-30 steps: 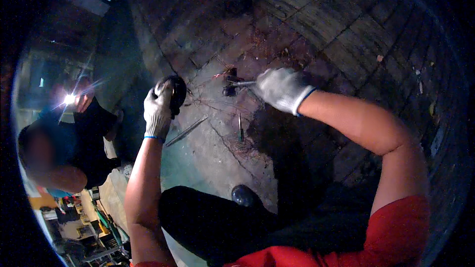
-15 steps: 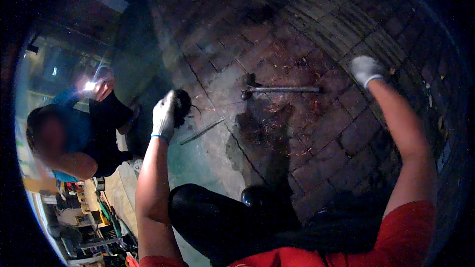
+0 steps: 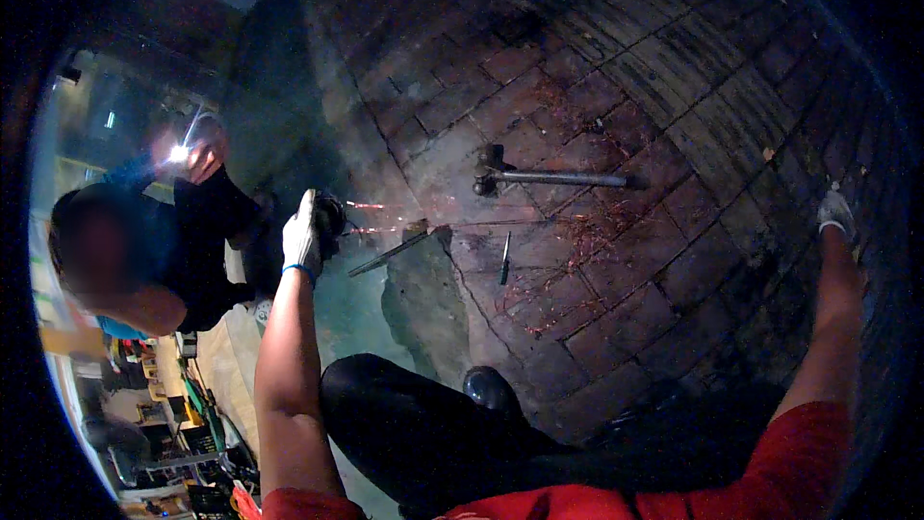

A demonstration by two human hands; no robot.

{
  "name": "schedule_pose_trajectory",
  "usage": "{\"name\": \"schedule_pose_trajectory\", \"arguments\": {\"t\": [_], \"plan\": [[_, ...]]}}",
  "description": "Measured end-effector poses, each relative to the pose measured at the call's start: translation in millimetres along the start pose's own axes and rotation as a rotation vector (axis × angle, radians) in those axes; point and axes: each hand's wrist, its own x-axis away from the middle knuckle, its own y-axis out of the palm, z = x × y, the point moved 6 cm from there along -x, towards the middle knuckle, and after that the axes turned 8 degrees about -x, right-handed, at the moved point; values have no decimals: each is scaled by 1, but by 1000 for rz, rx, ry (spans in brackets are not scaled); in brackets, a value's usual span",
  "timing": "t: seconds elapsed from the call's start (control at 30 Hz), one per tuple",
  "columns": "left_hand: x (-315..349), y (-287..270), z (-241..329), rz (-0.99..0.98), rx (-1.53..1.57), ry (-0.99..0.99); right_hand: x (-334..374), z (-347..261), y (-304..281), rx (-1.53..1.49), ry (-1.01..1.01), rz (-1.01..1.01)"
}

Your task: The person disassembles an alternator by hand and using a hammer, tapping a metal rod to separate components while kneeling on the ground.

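My left hand (image 3: 302,236), in a white glove, is closed around a dark, rounded bundle (image 3: 330,220), mostly hidden by fingers and shadow. Thin reddish strands (image 3: 371,229) run from it to the right, low over the paving. Far out at the right, my gloved right hand (image 3: 835,211) looks closed; whatever it grips, if anything, cannot be made out. Between the hands lies a hammer (image 3: 563,178), its dark head to the left. A narrow metal bar (image 3: 390,255) rests just right of my left hand. Nearer the middle is a small slim tool (image 3: 505,258).
At the left a person (image 3: 144,260) crouches with a bright light (image 3: 180,154) in hand. Reddish thin scraps (image 3: 577,241) are scattered over the brick paving (image 3: 616,327). My dark shoe (image 3: 491,390) stands at the lower middle. Shelves with tools (image 3: 183,404) are at the lower left.
My right hand has swung outward to the right and downward. My left hand has shifted slightly left with the dark bundle. The small slim tool and reddish strands now show clearly.
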Motion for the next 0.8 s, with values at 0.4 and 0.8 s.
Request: {"name": "schedule_pose_trajectory", "arguments": {"t": [0.4,0.8], "plan": [[18,50,15,-383,422,-94,8,87,13,-337,163,54],[58,113,55,-768,575,-77,181,-433,-72,-374,-739,-244]]}}
